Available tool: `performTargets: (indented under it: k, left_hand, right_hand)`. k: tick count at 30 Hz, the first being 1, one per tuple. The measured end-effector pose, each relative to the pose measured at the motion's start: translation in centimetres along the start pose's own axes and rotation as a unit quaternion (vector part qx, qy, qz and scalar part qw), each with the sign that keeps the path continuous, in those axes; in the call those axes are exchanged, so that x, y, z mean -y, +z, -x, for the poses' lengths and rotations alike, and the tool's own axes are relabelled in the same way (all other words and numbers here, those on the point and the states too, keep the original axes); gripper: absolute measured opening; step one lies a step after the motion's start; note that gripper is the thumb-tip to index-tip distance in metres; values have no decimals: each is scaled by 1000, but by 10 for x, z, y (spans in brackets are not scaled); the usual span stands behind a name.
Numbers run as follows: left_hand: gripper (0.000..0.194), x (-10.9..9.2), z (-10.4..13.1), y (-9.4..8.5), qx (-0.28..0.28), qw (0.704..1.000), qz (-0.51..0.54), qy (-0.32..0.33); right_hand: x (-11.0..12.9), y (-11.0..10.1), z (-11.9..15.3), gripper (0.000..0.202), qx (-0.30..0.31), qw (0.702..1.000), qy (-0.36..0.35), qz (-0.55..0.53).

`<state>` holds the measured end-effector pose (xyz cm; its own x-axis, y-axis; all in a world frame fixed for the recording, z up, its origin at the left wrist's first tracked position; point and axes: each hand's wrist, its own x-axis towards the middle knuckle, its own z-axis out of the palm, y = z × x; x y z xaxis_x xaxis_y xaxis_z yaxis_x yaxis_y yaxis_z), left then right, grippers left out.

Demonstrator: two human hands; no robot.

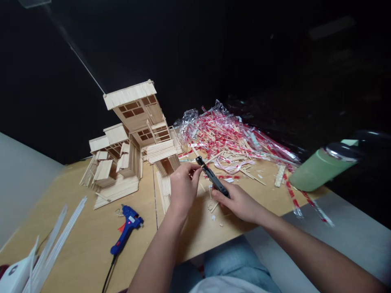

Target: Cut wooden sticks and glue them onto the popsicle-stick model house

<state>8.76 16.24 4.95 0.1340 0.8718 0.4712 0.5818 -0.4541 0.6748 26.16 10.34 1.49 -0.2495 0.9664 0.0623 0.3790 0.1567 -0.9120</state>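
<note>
My right hand is closed around the handles of black pliers, whose head points up and to the left. Beside that head, my left hand pinches a short, thin wooden stick; most of it is hidden by the fingers. Just behind my left hand stands a small roofed piece of the model house, built from pale wooden sticks. Its taller storeys rise farther back. A few cut stick bits lie on the tabletop below the pliers.
A blue glue gun with a cord lies left of my arms. White glue sticks are at the far left. Behind my hands is a heap of red-and-clear wrappers and loose sticks. A green bottle stands near the right table edge.
</note>
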Motion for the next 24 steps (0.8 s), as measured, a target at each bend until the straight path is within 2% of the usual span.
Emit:
performTargets:
  k: [5,11,17,20,24]
  left_hand:
    - [3,-5,-3,1,19,1000,-7,-20]
    - [4,-10,-10,5,44,998,-26,-26]
    - [6,-13,-25,17,61,997,-45,-11]
    - [6,-10,-28,25,73,996,-41,-25]
    - [8,-6,-27,33,76,996,-11,-41]
  right_hand:
    - [5,-8,1,41,4,1000,8,27]
    - [5,-13,-1,35,-13,997,17,72]
    - [-7,-14,-10,35,-71,993,16,97]
    - [-16,-15,-13,36,-79,993,23,89]
    - [-27,-18,-14,41,-78,988,34,130]
